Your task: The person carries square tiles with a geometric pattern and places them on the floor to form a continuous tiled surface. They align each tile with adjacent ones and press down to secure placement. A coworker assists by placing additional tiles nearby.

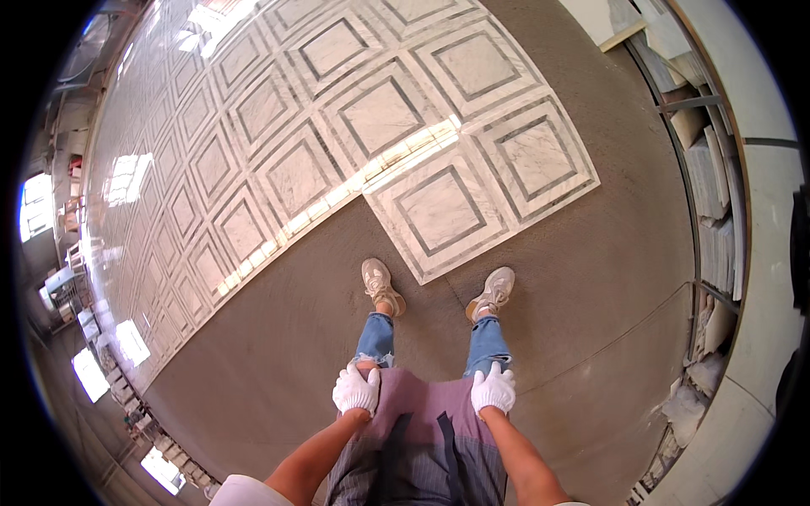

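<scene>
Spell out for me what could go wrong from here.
1. The left shoe and right shoe stand close to the jutting patterned section of the tiled floor, so a careless step might scuff or chip its edge.

2. That floor mirrors bright light, so it may be slick underfoot, and the glare could hide marks.

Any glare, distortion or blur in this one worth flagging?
Head view: bright reflections streak the glossy patterned tiles, washing out some patterning; the windows at the left are blown out. Head view: fisheye bowing bends the stone rack at the right, and the corners go black. Head view: the gloved left hand and right hand show no obvious motion blur.
</scene>
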Motion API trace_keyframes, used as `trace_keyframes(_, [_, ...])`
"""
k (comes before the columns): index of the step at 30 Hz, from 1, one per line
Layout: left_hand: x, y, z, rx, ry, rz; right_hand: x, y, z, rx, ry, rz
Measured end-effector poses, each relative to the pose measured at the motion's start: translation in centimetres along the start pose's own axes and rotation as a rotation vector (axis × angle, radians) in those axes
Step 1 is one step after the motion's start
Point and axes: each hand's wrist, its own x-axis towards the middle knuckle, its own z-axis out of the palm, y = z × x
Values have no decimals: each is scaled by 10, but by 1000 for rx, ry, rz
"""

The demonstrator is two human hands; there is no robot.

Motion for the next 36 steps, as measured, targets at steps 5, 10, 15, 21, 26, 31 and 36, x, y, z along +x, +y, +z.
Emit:
trace_keyframes(5, [-5, 9, -3, 4, -8, -52, 6, 0, -11, -28, -9, -22])
trace_keyframes(10, [-1, 11, -2, 24, 3, -21, 8, 1, -15, 19, -57, 3])
trace_keyframes(15, [-3, 11, -3, 44, 3, -26, 7, 4, -8, 20, -24, -5])
trace_keyframes(21, [-2, 9, -1, 39, 16, -19, 6, 1, -8, 9, -5, -4])
trace_keyframes(26, [1, 15, -2, 53, 23, 12, 10, 3, -6, -5, 35, -7])
trace_keyframes(31, [3, 15, -3, 67, 6, -6, 10, 3, -3, 8, 46, -18])
trace_keyframes(36, [0, 15, -5, 60, -9, -8, 8, 4, -4, 10, 37, -15])
